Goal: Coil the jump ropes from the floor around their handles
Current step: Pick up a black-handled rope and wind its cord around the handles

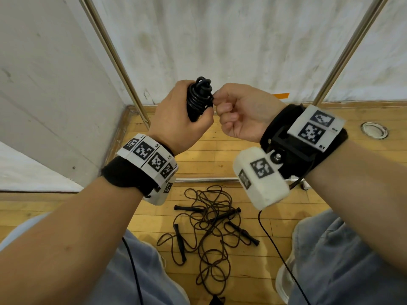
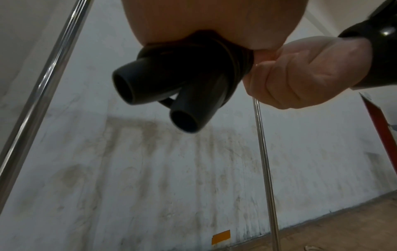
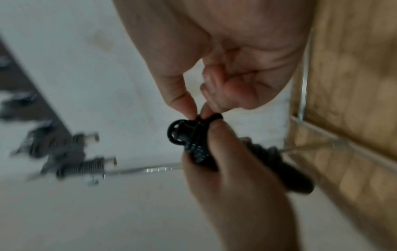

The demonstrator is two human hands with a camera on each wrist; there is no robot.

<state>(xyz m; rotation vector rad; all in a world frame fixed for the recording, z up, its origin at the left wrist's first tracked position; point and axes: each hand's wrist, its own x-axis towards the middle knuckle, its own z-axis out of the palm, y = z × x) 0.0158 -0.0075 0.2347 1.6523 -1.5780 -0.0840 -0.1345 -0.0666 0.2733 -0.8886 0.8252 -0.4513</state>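
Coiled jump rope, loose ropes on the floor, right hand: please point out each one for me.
coiled jump rope (image 1: 199, 97), head view, on the wound cord.
loose ropes (image 1: 211, 227), head view, on the tangle's middle.
right hand (image 1: 244, 111), head view, on its back.

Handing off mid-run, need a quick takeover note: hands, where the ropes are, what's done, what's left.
Left hand: grips the coiled jump rope by its two handles, held side by side at chest height; the handle ends stick out below the fist.
Right hand: pinches the last bit of cord at the top of the coil, apparently tucking it in.
Done: this rope is wound around its handles, bar securing the end.
Left: the tangled ropes on the wooden floor between the feet. Four handles show there, so probably two ropes, overlapping; they need separating before coiling.
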